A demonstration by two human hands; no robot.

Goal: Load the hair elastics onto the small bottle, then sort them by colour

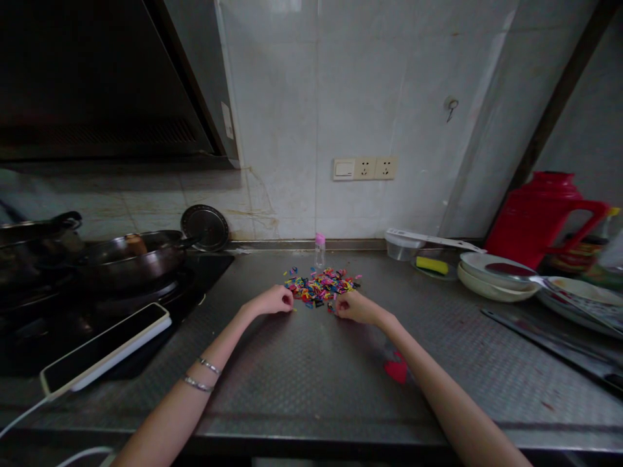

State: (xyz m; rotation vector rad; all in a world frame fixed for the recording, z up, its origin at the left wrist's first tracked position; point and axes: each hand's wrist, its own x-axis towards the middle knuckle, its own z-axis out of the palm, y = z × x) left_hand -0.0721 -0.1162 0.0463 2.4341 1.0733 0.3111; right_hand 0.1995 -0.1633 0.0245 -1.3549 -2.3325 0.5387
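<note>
A heap of small, many-coloured pieces (318,285) lies on the metal counter, too small for me to tell their kind. At its near left edge is my left hand (276,300), fingers curled into a pinch; anything between the fingertips is too small to make out. My right hand (354,307) is at the near right edge, its fingers closed together by a few of the pieces, and what they hold is hidden. Just behind the heap stands a small clear bottle (320,251) with a pink cap.
A phone (107,347) with a cable lies by the stove at left, where a pan (141,263) stands. At right are stacked bowls (496,282), a yellow sponge (431,265), a knife (545,344) and a red thermos (535,220). A red heart-shaped piece (396,370) lies near my right forearm.
</note>
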